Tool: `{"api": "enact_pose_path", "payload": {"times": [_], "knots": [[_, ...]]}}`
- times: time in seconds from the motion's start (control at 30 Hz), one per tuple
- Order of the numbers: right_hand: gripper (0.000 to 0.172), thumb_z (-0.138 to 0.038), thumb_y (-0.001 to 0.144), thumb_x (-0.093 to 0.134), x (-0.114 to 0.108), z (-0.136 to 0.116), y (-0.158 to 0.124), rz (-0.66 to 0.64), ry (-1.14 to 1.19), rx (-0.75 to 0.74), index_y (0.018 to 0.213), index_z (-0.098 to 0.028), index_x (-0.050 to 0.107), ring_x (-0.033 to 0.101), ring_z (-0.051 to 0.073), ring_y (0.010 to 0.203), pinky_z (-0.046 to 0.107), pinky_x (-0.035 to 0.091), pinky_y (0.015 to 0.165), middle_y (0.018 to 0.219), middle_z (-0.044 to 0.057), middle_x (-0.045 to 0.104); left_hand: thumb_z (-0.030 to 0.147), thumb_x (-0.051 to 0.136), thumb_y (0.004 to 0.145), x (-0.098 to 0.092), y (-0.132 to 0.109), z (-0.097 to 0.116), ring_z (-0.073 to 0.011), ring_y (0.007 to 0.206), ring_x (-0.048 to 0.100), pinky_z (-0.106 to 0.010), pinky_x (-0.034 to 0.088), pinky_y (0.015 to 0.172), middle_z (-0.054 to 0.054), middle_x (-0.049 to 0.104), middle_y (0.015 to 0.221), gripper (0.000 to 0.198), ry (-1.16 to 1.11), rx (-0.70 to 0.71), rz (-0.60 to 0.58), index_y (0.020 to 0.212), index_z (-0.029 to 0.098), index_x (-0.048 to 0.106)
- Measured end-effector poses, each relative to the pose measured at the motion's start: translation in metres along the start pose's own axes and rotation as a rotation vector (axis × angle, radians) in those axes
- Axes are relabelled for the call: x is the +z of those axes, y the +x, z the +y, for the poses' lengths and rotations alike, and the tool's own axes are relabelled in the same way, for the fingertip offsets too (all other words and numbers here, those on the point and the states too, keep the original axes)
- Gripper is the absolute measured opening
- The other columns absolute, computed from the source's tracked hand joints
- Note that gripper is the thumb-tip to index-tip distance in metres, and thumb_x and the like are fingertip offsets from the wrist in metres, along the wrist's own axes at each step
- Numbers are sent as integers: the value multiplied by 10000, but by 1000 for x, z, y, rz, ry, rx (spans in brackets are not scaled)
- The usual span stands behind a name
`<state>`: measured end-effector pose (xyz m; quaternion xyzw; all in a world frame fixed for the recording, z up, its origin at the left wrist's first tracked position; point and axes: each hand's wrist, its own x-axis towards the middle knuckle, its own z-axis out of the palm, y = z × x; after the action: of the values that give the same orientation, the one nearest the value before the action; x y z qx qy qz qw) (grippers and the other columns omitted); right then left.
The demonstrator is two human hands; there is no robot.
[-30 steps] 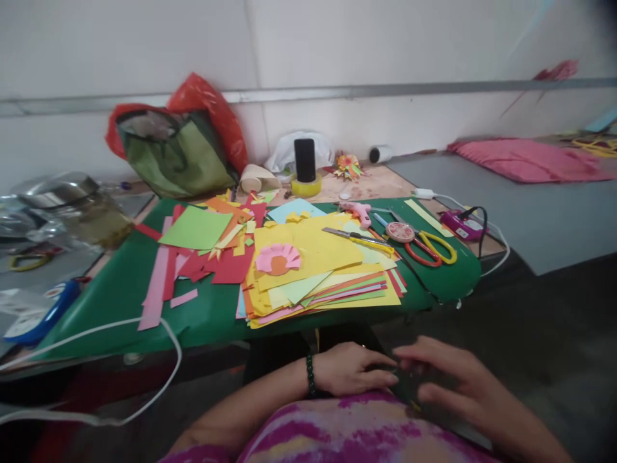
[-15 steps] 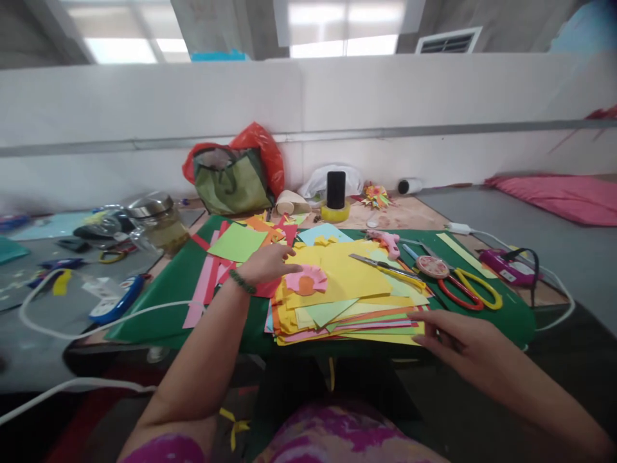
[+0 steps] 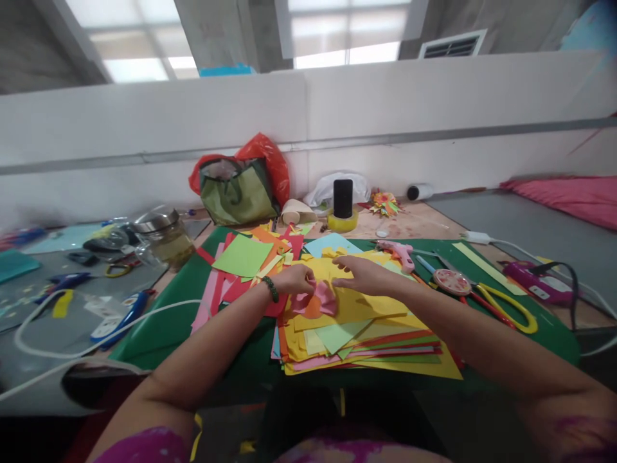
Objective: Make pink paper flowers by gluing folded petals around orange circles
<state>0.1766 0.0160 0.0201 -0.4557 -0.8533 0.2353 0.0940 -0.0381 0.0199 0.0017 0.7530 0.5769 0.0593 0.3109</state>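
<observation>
A pink paper flower [image 3: 326, 298] with an orange centre lies on the yellow sheets [image 3: 371, 302] of a thick stack of coloured paper. My left hand [image 3: 293, 279], with a dark green bracelet at its wrist, is at the flower's upper left edge, its fingers pinched on a pink petal. Just above and right of the flower, my right hand [image 3: 364, 275] hovers over the stack with thumb and fingers apart and nothing between them. Small yellow paper pieces [image 3: 334, 252] are behind the hands.
Right of the stack lie a pink glue gun [image 3: 401, 252], a round tin [image 3: 452, 281] and scissors with red and yellow handles [image 3: 511, 308]. Green paper [image 3: 242, 255] and red strips are on the left. A phone [image 3: 342, 198] stands behind, near a green bag [image 3: 238, 198] and a jar [image 3: 168, 241].
My right hand has moved left and forward from the stack's right edge to beside the flower. My left hand has come onto the flower and closed on its edge. The view has shifted slightly.
</observation>
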Motion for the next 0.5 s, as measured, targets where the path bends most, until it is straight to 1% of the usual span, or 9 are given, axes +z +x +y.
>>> {"api": "enact_pose_path", "payload": {"times": [0.07,0.17,0.2,0.27,0.33,0.37,0.43,0.5], "knots": [[590,-362,860,643,3,4,11,0,151,19,1357,-89,478,635,263,1050,373,495,886,1202,195,640,238,595,613,-3,0,-1,-131,592,544,-223,372,520,17,577,620,113,-106,21,23,698,164,581],[654,-317,816,682,12,8,21,-7,378,42,1377,-84,439,648,225,965,318,510,804,1135,171,666,264,554,669,-7,-3,-3,-121,541,543,-222,395,510,21,567,591,99,-278,49,53,706,176,526],[682,-299,798,691,15,8,22,-8,441,51,1389,-92,420,650,210,922,301,509,767,1089,146,682,266,541,683,-7,-4,-4,-120,520,543,-223,399,502,24,560,574,98,-334,56,57,715,180,508],[731,-255,761,690,22,6,23,-9,535,74,1410,-113,385,632,170,776,261,485,652,921,66,700,261,530,697,-5,-4,-5,-111,491,529,-218,395,488,38,529,552,97,-432,72,73,738,186,485],[746,-179,717,655,27,3,23,18,587,99,1408,-120,381,557,124,622,225,415,544,723,-27,635,246,543,690,-1,-4,-6,-95,488,507,-207,385,487,59,490,563,126,-509,87,96,783,185,483],[741,-144,693,628,29,1,23,36,603,106,1396,-114,394,512,108,567,216,380,513,649,-62,579,236,558,678,1,-4,-7,-88,497,500,-202,384,492,67,479,580,171,-560,90,104,827,183,493],[718,-109,659,577,33,-1,24,78,631,103,1362,-100,431,452,92,517,214,344,489,579,-97,492,218,603,647,4,-3,-6,-86,542,510,-198,394,513,65,498,644,338,-669,87,108,971,177,515],[691,-117,649,554,36,0,26,128,642,90,1333,-96,459,442,93,511,219,344,487,571,-99,474,196,655,615,7,-4,-4,-97,636,547,-200,422,558,32,561,769,535,-747,80,115,1128,175,507]]}}
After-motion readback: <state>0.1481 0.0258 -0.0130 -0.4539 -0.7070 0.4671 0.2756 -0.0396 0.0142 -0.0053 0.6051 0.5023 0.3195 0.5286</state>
